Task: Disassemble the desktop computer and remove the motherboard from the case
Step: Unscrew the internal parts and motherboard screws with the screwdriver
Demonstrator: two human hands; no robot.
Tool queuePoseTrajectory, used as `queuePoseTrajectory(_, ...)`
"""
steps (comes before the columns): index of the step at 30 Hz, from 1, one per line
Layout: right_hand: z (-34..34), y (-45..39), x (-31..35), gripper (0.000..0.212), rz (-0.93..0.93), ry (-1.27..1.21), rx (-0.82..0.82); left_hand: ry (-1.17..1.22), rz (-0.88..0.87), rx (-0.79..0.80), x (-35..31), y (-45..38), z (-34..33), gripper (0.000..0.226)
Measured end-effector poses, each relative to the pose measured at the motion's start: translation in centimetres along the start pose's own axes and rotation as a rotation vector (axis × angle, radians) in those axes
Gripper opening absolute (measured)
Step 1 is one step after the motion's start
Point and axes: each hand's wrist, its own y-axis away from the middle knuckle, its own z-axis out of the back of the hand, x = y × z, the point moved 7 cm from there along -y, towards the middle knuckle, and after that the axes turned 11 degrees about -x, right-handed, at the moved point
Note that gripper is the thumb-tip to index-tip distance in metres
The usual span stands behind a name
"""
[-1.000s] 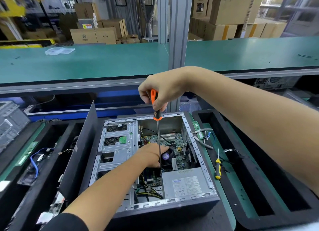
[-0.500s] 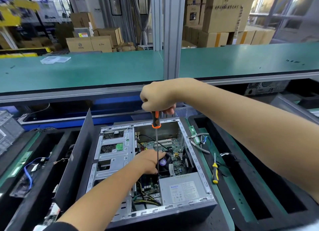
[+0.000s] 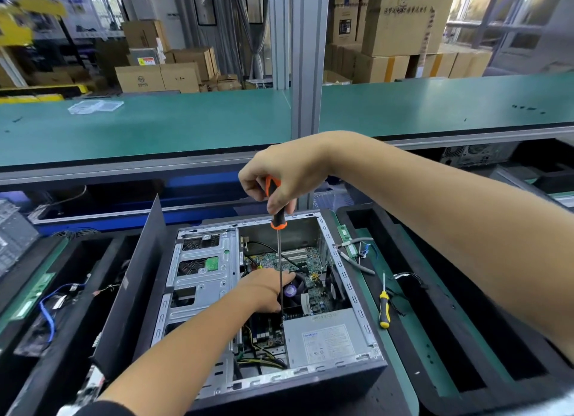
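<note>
The motherboard [image 3: 310,279] lies deep in the open case [image 3: 341,272], thin and fragile, best lifted by its edges, while the right hand [image 3: 279,179] grips the screwdriver [image 3: 275,210] and the left hand [image 3: 267,288] rests half-curled beside its shaft.

Case [image 3: 348,279] top open, I can drop in there. Inside: drive cage [image 3: 202,279] blocks 9 o'clock, PSU [image 3: 323,341] blocks 5 o'clock, cables [image 3: 261,358] clutter 6. Left hand [image 3: 267,288] and screwdriver [image 3: 280,260] fill the centre gap.
</note>
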Motion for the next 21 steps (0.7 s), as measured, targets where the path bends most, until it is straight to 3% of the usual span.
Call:
queuePoseTrajectory(3,0.3,0.3,-0.5,0.018,0.017,-0.069,-0.034,0.001,-0.002,0.007,-0.1,0.1,0.1,0.073)
queuePoseTrajectory(7,0.4,0.8,-1.9,0.022,-0.093,-0.227,-0.107,-0.009,-0.005,-0.01,-0.2,0.1,0.3,0.072)
queuePoseTrajectory(10,0.2,0.6,-1.2,0.046,-0.087,-0.065,-0.209,-0.012,-0.011,-0.003,-0.2,0.1,0.3,0.072)
queuePoseTrajectory(13,0.4,0.0,-1.0,0.064,-0.193,0.109,-0.204,0.008,-0.001,0.003,-0.1,0.2,0.1,0.07)
queuePoseTrajectory(17,0.4,-0.8,-0.9,0.051,-0.198,0.278,-0.128,0.018,-0.001,-0.005,0.0,0.1,0.0,0.07)
queuePoseTrajectory(21,0.3,-0.6,-0.2,0.029,-0.155,0.158,-0.068,-0.006,-0.005,-0.023,0.0,0.0,0.0,0.074)
